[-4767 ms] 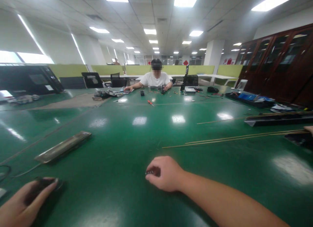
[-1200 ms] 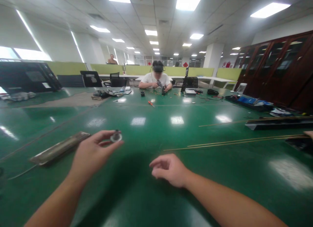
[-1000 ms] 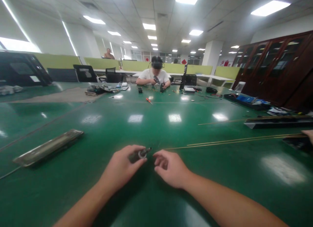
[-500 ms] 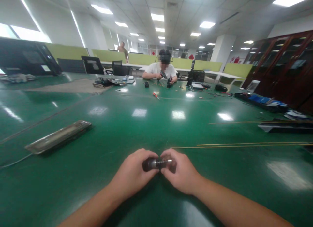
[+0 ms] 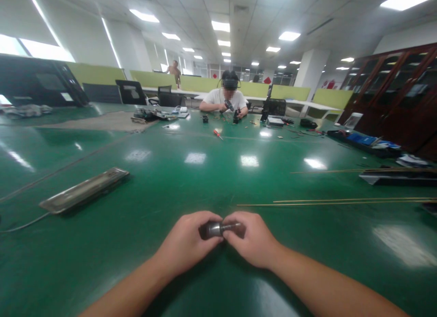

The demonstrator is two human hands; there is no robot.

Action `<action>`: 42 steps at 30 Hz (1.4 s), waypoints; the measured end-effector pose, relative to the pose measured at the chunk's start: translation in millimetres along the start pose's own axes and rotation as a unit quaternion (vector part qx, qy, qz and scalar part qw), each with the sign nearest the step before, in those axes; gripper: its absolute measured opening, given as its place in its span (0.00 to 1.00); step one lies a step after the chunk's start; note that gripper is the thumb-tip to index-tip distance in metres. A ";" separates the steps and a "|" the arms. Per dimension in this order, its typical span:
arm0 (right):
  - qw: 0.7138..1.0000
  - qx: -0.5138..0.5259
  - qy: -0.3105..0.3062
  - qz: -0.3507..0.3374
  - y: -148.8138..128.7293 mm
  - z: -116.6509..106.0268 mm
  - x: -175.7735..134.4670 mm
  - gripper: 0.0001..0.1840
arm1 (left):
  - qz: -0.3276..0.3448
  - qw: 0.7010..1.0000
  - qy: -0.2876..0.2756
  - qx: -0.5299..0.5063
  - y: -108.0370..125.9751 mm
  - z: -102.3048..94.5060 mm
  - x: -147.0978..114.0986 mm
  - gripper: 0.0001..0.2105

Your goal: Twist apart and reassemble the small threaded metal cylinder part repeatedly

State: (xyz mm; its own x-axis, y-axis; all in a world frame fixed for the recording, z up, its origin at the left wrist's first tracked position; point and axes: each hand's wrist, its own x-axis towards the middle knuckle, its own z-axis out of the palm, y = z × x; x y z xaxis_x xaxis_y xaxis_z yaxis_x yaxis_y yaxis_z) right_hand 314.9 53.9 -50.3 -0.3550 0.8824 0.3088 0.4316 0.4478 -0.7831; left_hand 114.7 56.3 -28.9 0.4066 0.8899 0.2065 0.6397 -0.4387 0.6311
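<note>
Low in the middle of the head view, my left hand (image 5: 191, 235) is closed around a short, shiny metal cylinder (image 5: 215, 228) with a dark rear end. From its right side a thinner metal shaft (image 5: 232, 225) points toward my right palm. The thumb and fingers of my right hand (image 5: 251, 239) close around this shaft, right beside the cylinder's front. Both hands meet just above the green tabletop (image 5: 191, 189), fingertips almost touching. The part's exact kind is unclear, and my fingers hide some of it.
To the left lies a long, flat metal-and-glass bar (image 5: 85, 189) with a cable. Thin brass-coloured rods (image 5: 324, 203) stretch in from the right. An orange screwdriver (image 5: 217, 134) lies farther off. Across the table a seated person (image 5: 223, 101) holds a power tool.
My right fingers have shifted on the shaft, and the dark ribbed stretch seen before between the hands is now covered. Both hands still hold the metal part in nearly the same place.
</note>
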 end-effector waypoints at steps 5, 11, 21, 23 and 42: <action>1.000 -0.009 -0.006 -0.001 -0.3 -0.3 0.4 0.07 | 0.006 1.000 0.003 0.006 0.0 -0.1 -0.6 0.09; 1.000 -0.013 -0.012 0.002 -1.7 -1.1 0.6 0.07 | 0.007 1.000 0.007 0.009 -1.0 0.5 0.1 0.09; 1.000 -0.014 -0.010 0.004 -1.1 -0.5 0.6 0.06 | 0.010 1.000 0.007 0.003 -1.0 0.5 -0.3 0.09; 1.000 -0.013 -0.012 0.007 -1.1 -0.5 0.3 0.06 | 0.010 1.000 0.008 0.006 -0.3 0.1 0.1 0.09; 1.000 -0.013 -0.009 0.017 -0.6 0.1 0.4 0.05 | 0.018 1.000 0.017 0.002 -2.3 0.2 -0.8 0.09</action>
State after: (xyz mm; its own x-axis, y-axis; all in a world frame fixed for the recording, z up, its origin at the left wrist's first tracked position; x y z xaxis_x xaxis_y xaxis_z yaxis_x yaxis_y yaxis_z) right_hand 314.3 54.0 -49.8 -0.3546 0.8943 0.2729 0.4645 0.4218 -0.7787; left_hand 113.0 56.5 -30.6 0.4070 0.8773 0.2545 0.6277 -0.4710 0.6197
